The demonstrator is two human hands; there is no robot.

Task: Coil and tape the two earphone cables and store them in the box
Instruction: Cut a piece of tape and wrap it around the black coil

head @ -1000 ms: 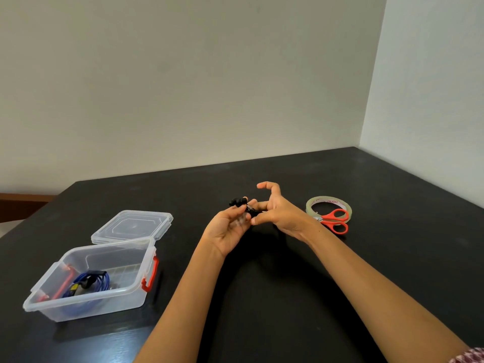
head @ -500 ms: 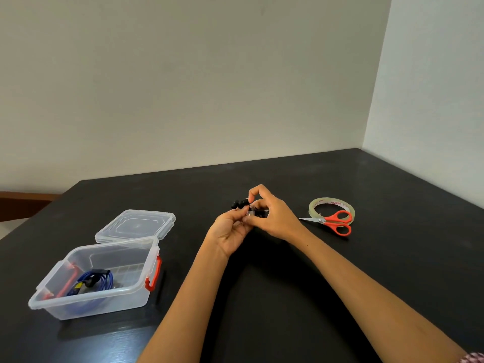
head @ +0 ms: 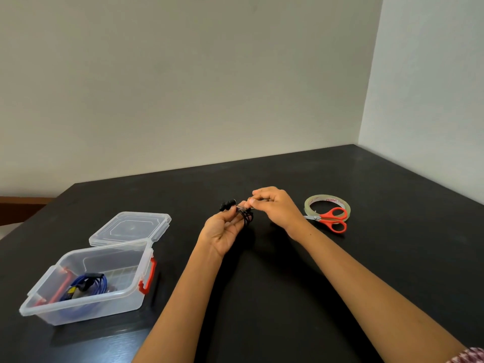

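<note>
Head camera: over a black table (head: 301, 297), both hands meet in the middle of the view, raised just above the surface. The left hand (head: 222, 230) is turned palm up, its fingers curled round a black earphone cable (head: 245, 217), which is wound into a small tight bundle of thin dark loops. The two black earbuds (head: 227, 205) stick out together to the left above the fingertips. The right hand (head: 276, 206) comes in from the right, knuckles up, and pinches the top of the bundle between thumb and forefinger; whether a strip of tape sits under those fingers is too small to tell. To the right lies a roll of clear tape (head: 327, 199) flat on the table, with red-handled scissors (head: 332, 218) resting across its near edge, blades pointing toward the right wrist. At the left stands an open clear plastic box (head: 117, 305) with red latches, its lid (head: 131, 226) lying flat just behind it. Inside the box is a blue earphone cable (head: 90, 284), coiled into a bundle.
</note>
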